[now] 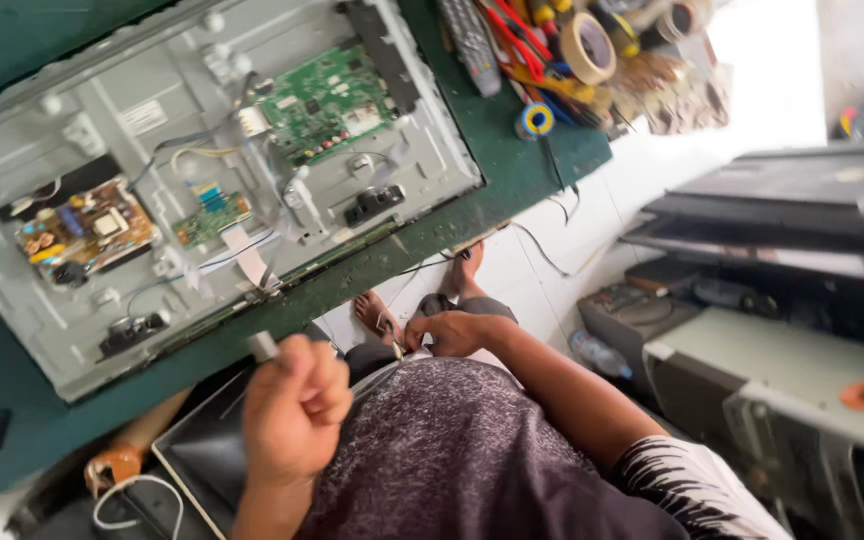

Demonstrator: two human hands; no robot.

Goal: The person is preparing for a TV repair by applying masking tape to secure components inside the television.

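My left hand (297, 410) is raised in a fist in front of my chest, closed around a small grey cylindrical piece (263, 346) that sticks out above the fingers. It hovers just below the near edge of an opened flat television back (132, 110) lying on a green table (512, 170). My right hand (452, 332) rests low at my lap, near my knees, with fingers curled on a small thin metal item (396, 346). The panel carries a green main board (327, 100), a brown power board (87, 230) and a white ribbon cable (248, 256).
A tape roll (587, 45), a remote (472, 35) and red-handled tools crowd the table's far corner. My bare feet (377, 312) are on white floor tiles. Stacked dark electronic devices (782, 190) and a grey case (782, 370) stand to the right. A dark flat screen (202, 450) leans under the table.
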